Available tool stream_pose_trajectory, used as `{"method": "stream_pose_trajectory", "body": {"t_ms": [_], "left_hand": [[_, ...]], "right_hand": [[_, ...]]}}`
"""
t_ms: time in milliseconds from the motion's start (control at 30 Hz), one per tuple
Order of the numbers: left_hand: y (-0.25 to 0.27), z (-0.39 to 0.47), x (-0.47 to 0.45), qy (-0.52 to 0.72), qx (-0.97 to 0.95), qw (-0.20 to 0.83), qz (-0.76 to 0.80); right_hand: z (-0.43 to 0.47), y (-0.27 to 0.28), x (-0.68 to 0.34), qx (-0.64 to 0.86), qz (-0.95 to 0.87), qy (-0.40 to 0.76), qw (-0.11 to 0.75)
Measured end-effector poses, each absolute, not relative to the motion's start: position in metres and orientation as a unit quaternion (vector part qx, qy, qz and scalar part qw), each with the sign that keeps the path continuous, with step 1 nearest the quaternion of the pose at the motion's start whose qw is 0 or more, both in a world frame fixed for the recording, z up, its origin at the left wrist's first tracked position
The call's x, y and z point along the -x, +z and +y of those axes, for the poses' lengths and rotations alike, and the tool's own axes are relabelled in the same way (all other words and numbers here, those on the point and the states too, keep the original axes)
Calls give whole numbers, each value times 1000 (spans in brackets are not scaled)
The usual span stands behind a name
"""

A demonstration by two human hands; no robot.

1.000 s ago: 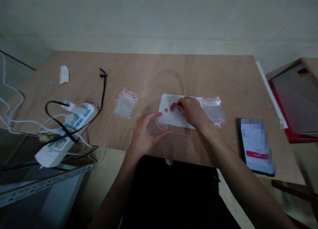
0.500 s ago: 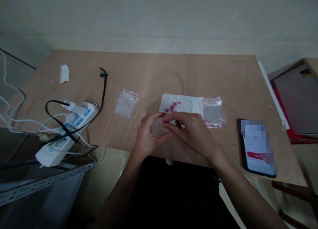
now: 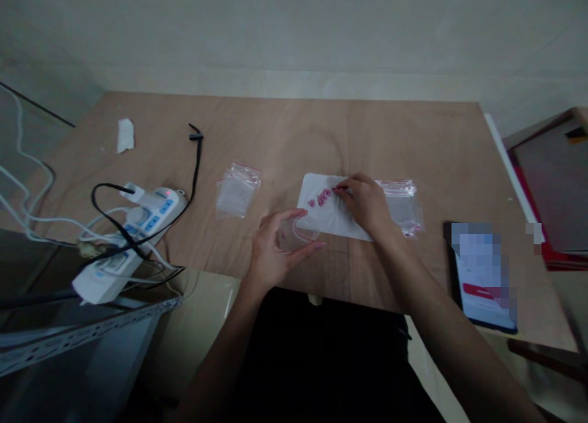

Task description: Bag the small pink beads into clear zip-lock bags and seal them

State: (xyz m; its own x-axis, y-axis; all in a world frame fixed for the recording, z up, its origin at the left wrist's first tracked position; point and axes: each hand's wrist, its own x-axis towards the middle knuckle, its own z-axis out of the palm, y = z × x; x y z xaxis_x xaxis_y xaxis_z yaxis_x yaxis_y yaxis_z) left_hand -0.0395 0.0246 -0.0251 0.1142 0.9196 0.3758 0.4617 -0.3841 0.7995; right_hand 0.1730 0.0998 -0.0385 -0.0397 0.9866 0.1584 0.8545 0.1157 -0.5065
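My left hand [image 3: 269, 245] curves around a small clear zip bag [image 3: 291, 234], thumb and forefinger spread at its mouth, which gapes to the right. Over the white sheet [image 3: 337, 224], my right hand [image 3: 367, 202] has its fingertips pinched together at the right end of a short row of small pink beads [image 3: 323, 198]. The bead at the fingertips is mostly covered by them. One pink bead [image 3: 311, 203] lies a bit apart on the left. Part of the sheet is hidden under my right hand and forearm.
Clear zip bags [image 3: 237, 193] lie left of my hands, and a stack of bags [image 3: 399, 202] with red edges lies on the right. A phone [image 3: 482, 276] rests near the right edge. On the left are a power strip [image 3: 133, 242] with tangled cables and a white scrap [image 3: 125, 135].
My right hand has moved from the mouth of the bag up and right to the beads on the sheet. My left hand still holds the bag in place.
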Motion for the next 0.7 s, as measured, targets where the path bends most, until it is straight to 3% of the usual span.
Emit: {"method": "stream_pose_trajectory", "body": {"t_ms": [200,300,433,700], "left_hand": [[-26,26,36,454,-690,277,490],[-27,27,33,460,-684,299,481],[-27,26,32,461,-684,316,469],[-24,25,33,524,-595,397,462]], "right_hand": [[51,11,-147,542,-713,225,383],[29,28,-136,487,-755,275,343],[22,28,-136,450,-804,251,297],[28,23,-157,487,-760,282,326]]}}
